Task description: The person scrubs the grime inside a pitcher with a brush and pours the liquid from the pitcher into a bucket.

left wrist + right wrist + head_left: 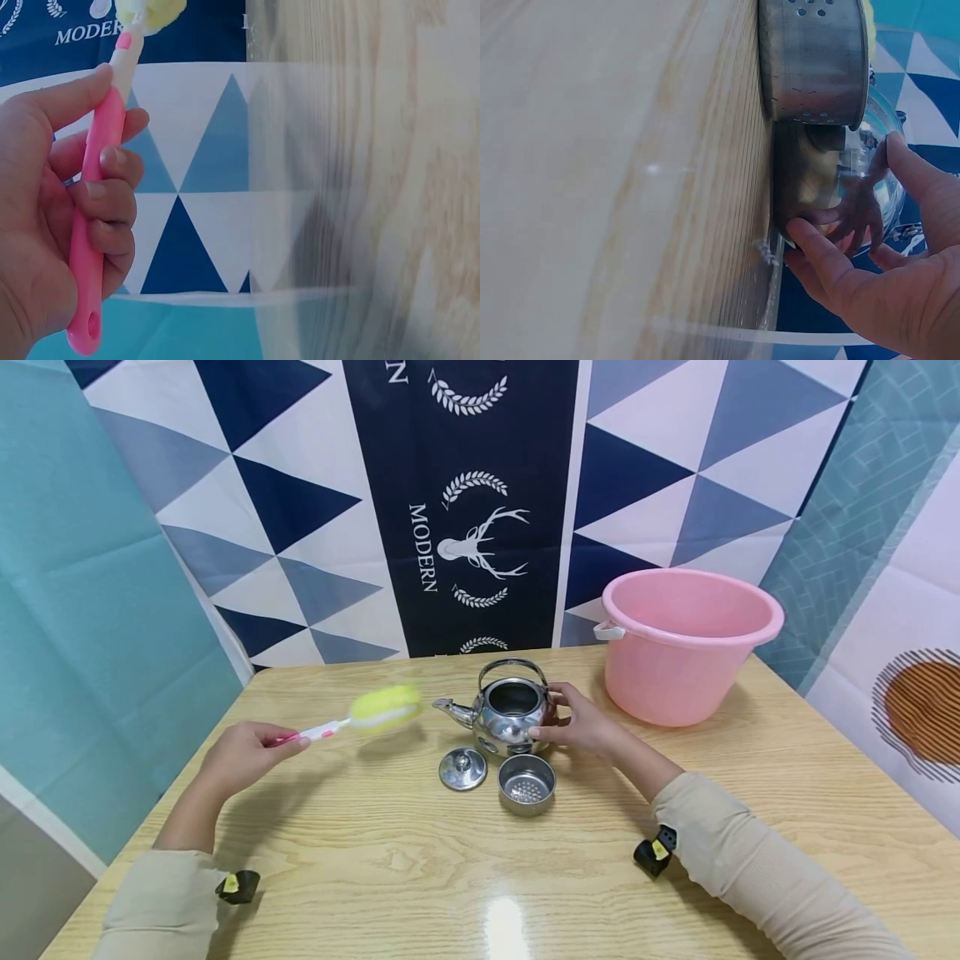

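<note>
Right hand [583,723]: fingers and thumb gripping round shiny steel kettle [507,723], lidless on pale wooden table [405,877]; left hand [243,757]: fingers wrapped round pink-and-white-handled brush [322,730], yellow sponge head [386,706] near slim spout [461,714]; best brace kettle firmly, lift sponge above spout

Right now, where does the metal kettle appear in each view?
Head: metal kettle just right of centre, right hand gripping its side.
Left wrist: not in it.
Right wrist: right of centre, partly hidden by the strainer and right hand.
Shared landmark: triangle-patterned cloth, in all three.
</note>
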Tool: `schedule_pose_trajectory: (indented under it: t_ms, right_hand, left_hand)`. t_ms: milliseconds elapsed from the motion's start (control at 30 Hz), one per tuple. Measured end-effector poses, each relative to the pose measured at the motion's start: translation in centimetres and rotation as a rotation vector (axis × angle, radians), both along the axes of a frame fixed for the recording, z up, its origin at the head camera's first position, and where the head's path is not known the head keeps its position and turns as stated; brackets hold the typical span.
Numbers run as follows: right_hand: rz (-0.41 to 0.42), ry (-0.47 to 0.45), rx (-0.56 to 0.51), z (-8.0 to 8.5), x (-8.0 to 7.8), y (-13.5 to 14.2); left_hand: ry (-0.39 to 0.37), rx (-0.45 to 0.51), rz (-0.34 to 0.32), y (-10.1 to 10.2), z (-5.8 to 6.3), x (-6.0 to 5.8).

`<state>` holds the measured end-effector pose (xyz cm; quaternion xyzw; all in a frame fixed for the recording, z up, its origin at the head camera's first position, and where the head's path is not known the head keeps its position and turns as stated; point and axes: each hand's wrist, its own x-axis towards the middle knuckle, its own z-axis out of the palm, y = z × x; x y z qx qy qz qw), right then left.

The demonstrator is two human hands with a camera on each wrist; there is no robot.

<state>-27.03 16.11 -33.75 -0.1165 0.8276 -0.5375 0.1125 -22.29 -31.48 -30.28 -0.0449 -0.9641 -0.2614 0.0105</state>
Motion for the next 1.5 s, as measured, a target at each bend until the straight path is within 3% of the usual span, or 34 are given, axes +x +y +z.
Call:
schedule_pose_trajectory:
  t_ms: [300,567,800,1233,1500]
  right_hand:
    - [0.0,0.002,0.0,0.1,0.1,0.0]
    - [-0.004,0.0,0.007,0.2,0.2,0.0]
    - [0.001,0.006,0.007,0.2,0.1,-0.1]
    - [-0.009,-0.004,0.012,0.1,0.0,-0.2]
    - [-0.017,0.004,0.051,0.1,0.1,0.0]
  left_hand:
    - [-0.052,-0.067,0.044,-0.5,-0.7,-0.3]
    - [-0.087,-0.107,0.028,-0.7,-1.5,-0.6]
    - [-0.071,-0.131,0.019,-0.4,-2.2,-1.1]
    - [-0.152,-0.184,-0.022,-0.4,-2.8,-1.1]
    - [-0.148,-0.253,-0.044,-0.2,-3.0,-1.0]
